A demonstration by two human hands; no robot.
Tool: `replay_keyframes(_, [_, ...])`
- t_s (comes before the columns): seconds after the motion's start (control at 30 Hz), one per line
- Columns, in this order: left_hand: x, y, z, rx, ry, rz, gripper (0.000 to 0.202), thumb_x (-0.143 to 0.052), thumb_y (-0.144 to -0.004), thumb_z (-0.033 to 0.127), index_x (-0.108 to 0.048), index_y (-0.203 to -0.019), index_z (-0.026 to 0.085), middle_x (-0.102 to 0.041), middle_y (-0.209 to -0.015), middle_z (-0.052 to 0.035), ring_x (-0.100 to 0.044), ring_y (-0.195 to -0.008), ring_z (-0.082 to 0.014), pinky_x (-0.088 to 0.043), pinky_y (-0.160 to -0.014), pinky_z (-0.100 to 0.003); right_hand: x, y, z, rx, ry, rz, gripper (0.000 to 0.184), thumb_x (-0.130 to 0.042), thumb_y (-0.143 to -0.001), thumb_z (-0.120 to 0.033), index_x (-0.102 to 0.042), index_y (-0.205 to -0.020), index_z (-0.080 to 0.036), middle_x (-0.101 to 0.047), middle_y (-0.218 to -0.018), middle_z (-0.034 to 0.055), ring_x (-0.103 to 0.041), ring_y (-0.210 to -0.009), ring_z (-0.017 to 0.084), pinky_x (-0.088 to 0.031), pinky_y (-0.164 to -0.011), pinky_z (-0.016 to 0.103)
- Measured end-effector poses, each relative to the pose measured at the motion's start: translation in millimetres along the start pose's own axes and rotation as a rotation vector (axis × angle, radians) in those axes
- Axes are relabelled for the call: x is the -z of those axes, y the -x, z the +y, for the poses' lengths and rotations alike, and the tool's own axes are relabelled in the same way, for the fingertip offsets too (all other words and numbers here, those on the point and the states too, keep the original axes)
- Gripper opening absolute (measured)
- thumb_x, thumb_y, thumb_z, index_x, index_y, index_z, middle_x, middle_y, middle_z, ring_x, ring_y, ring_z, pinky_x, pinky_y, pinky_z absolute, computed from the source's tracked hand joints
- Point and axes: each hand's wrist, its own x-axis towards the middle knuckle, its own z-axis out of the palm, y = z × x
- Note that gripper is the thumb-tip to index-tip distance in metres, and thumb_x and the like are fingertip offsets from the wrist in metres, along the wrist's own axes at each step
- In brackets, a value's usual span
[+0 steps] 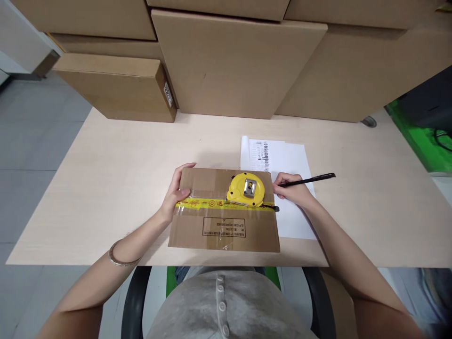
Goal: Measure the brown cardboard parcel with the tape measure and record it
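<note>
A small cardboard box (226, 226) sealed with yellow printed tape lies on the table in front of me. On top of it sits a yellow tape measure (246, 189), its tape stretched leftward along the box. My left hand (177, 190) grips the box's left edge, thumb pressed on the tape end. My right hand (291, 188) holds a black pen (310, 179) with its tip on a white sheet of paper (284, 160) just right of the box.
The pale wooden table (106, 179) carries large cardboard boxes (233, 66) stacked along its far side, one smaller box (116, 87) at back left. A green surface (420, 136) lies at the right. Grey floor shows on the left.
</note>
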Motion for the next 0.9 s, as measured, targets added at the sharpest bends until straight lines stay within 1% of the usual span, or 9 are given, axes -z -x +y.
replay_keyframes(0.17, [1.3,0.4,-0.8,-0.018,-0.016,-0.006,0.060,-0.074,-0.068,0.039,-0.070,-0.127,0.029,-0.061,-0.132,-0.0067,-0.051,-0.125,-0.0380,-0.045,-0.101,-0.046,0.0,0.5,-0.6,-0.007,-0.004,0.020,0.046,-0.086,-0.071,-0.051,-0.051,-0.056,-0.025,-0.055,-0.042,-0.0031,-0.045,-0.036,0.011,-0.035,-0.038,0.025])
replay_keyframes(0.33, [0.9,1.7,-1.4,0.011,0.003,-0.006,0.062,-0.074,-0.068,0.040,-0.069,-0.129,0.030,-0.061,-0.130,-0.0062,-0.054,-0.119,-0.0356,-0.046,-0.098,-0.044,0.8,0.6,-0.4,-0.013,-0.005,0.014,0.041,-0.084,-0.070,-0.047,-0.054,-0.055,-0.025,-0.057,-0.044,-0.0022,-0.046,-0.037,0.011,-0.037,-0.038,0.025])
replay_keyframes(0.5, [0.4,1.6,0.8,0.010,0.003,-0.013,0.062,-0.076,-0.068,0.041,-0.069,-0.128,0.030,-0.061,-0.129,-0.0066,-0.054,-0.116,-0.0351,-0.048,-0.092,-0.043,2.1,0.3,3.5,-0.016,0.005,0.012,0.039,-0.083,-0.072,-0.042,-0.052,-0.056,-0.025,-0.055,-0.042,-0.0035,-0.044,-0.037,0.011,-0.034,-0.038,0.024])
replay_keyframes(0.63, [1.3,1.1,0.5,-0.014,-0.022,-0.018,0.062,-0.075,-0.069,0.042,-0.068,-0.129,0.028,-0.059,-0.130,-0.0079,-0.052,-0.118,-0.0364,-0.047,-0.096,-0.045,3.0,-0.2,5.6,-0.017,0.017,0.026,0.037,-0.082,-0.073,-0.041,-0.052,-0.057,-0.025,-0.054,-0.041,-0.0039,-0.043,-0.036,0.010,-0.032,-0.038,0.024])
replay_keyframes(0.9, [2.6,0.6,-1.3,-0.015,-0.015,-0.013,0.061,-0.076,-0.068,0.042,-0.070,-0.128,0.030,-0.062,-0.133,-0.0060,-0.053,-0.121,-0.0360,-0.046,-0.098,-0.045,4.3,-0.5,7.2,-0.009,0.037,0.011,0.038,-0.082,-0.072,-0.042,-0.052,-0.056,-0.025,-0.055,-0.042,-0.0029,-0.044,-0.036,0.011,-0.032,-0.039,0.025])
